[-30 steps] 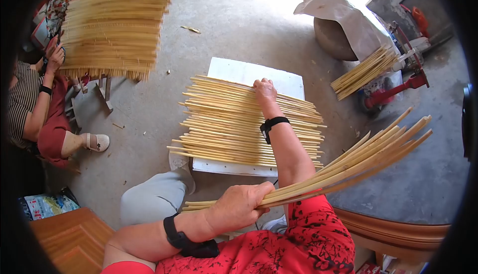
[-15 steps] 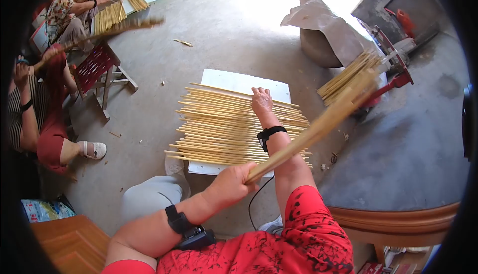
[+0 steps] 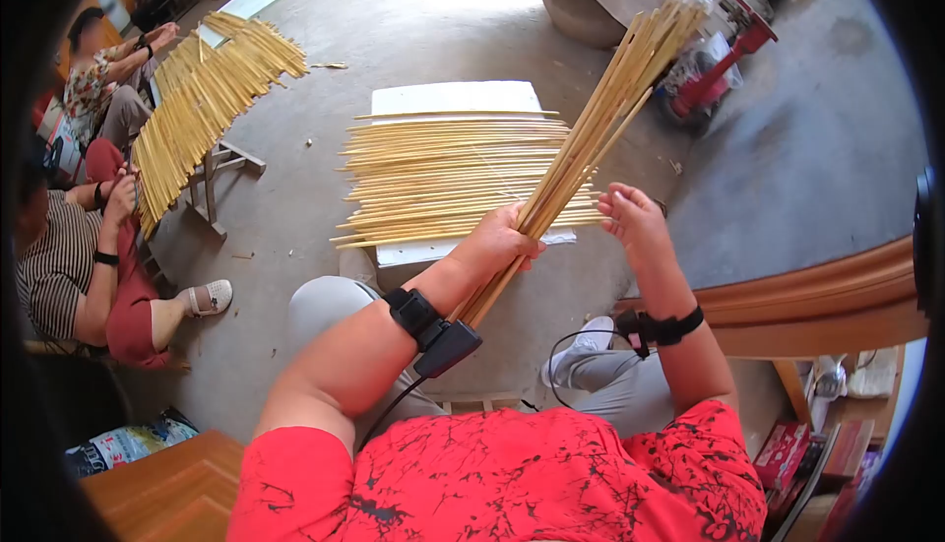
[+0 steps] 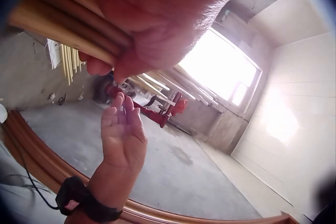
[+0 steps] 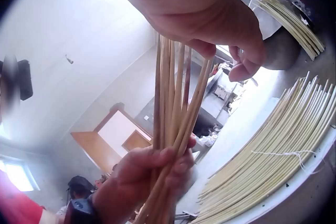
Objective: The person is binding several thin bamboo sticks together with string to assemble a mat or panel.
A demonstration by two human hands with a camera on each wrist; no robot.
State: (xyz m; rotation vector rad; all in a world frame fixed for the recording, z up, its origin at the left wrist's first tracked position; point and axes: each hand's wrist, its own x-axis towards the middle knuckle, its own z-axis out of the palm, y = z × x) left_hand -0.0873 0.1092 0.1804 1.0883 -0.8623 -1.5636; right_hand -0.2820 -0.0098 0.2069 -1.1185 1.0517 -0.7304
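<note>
My left hand (image 3: 492,247) grips a bundle of long, thin pale stalks (image 3: 583,143), which slants up to the right over the work. In the right wrist view the same bundle (image 5: 170,87) stands near upright, the left fingers wrapped round its lower part. Right of it, my right hand (image 3: 635,219) is raised with fingers loosely bent and nothing in them; the left wrist view shows its palm. Below and ahead, a row of stalks (image 3: 423,173) lies side by side on a white board (image 3: 453,98). A thin white string (image 5: 283,154) crosses the row.
To the left, a seated person in a striped top (image 3: 59,256) handles a stalk mat (image 3: 202,124); another person (image 3: 98,69) sits behind. A covered round vessel (image 3: 581,15) and red metal equipment (image 3: 714,69) stand at back right. A wooden table edge (image 3: 787,296) runs along my right.
My right hand has left the far edge of the row and drawn back to the right. The left hand has raised the bundle steeper and further forward. The neighbour's mat has swung and tilted.
</note>
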